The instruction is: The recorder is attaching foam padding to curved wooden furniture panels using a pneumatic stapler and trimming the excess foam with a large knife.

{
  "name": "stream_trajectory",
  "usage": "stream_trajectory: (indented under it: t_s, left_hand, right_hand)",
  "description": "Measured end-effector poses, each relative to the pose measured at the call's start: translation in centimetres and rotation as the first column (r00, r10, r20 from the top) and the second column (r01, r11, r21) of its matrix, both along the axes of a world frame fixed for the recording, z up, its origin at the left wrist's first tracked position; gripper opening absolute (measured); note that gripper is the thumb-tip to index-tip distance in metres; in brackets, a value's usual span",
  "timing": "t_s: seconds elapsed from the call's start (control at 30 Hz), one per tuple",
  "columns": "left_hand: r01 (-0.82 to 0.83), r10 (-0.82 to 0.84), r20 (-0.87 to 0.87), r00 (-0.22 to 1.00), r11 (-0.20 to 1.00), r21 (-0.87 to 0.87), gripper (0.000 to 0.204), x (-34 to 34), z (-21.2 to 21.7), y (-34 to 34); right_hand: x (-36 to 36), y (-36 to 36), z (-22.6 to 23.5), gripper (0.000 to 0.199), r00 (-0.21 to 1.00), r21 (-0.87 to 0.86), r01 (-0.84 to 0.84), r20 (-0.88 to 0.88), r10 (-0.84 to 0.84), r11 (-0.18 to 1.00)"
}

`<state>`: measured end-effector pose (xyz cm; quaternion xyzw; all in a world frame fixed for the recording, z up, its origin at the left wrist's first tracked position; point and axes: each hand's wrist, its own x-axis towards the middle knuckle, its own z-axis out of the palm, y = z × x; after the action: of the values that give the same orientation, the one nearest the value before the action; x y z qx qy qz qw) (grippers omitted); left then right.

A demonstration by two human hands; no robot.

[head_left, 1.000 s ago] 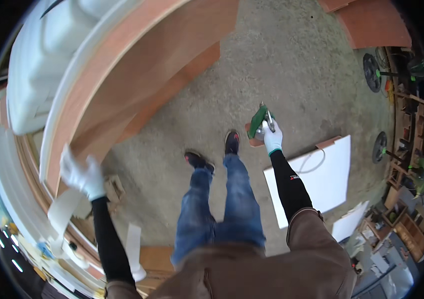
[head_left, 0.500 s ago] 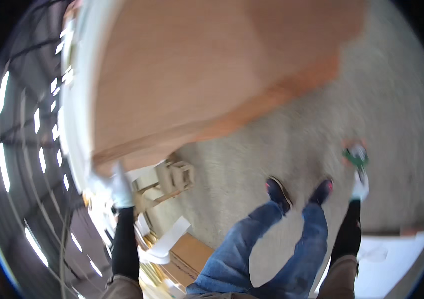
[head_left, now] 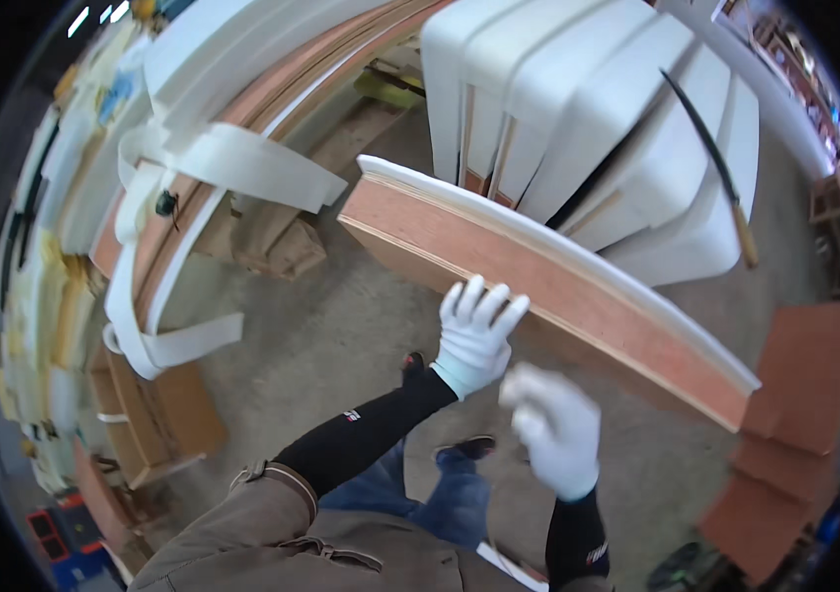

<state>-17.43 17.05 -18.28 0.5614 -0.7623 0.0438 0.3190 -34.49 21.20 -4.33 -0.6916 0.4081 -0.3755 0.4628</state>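
A long plywood panel (head_left: 538, 286) with a white padded strip along its far edge stands slantwise in front of me. My left hand (head_left: 476, 335), in a white glove, has its fingers hooked over the panel's near edge. My right hand (head_left: 556, 426), also gloved, hovers just below and to the right, apart from the panel. Its fingers look bent but are smeared by motion, and no held thing shows there.
Several white padded panels (head_left: 578, 109) stand behind, with a long wooden-handled blade (head_left: 716, 163) on them. White strips (head_left: 252, 163) hang over stacked boards at left, above a cardboard box (head_left: 168, 414). Reddish-brown sheets (head_left: 800, 395) lie at right.
The view has swung to the stacked white panels. The large brown sheet fills less of it. My right hand no longer shows the green tool; my left has moved to the plywood panel's edge.
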Motion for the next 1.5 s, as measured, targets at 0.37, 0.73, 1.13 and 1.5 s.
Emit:
stream_trajectory:
  t_s: [0.37, 0.73, 1.13, 1.5]
  left_hand:
    - [0.165, -0.131, -0.135, 0.982, 0.944, 0.287, 0.068, 1.2, 1.7, 2.1]
    - [-0.026, -0.151, 0.507, 0.849, 0.945, 0.326, 0.058, -0.3, 0.0, -1.6]
    - [0.269, -0.112, -0.354, 0.929, 0.860, 0.434, 0.060, -1.6, 0.1, -0.4]
    - [0.180, -0.139, -0.127, 0.982, 0.896, 0.405, 0.056, 1.6, 3.6, -0.5]
  right_hand:
    - [23.1, -26.0, -1.2, 0.067, 0.674, 0.285, -0.323, -0.601, 0.430, 0.903]
    - [24.6, -21.4, -7.5, 0.083, 0.464, -0.332, -0.361, -0.874, -0.141, 0.871]
    - [27.9, -29.1, -10.7, 0.059, 0.465, -0.093, -0.197, -0.885, 0.010, 0.976]
    - [18.4, -27.7, -11.5, 0.073, 0.464, 0.009, 0.048, -0.885, -0.015, 0.999]
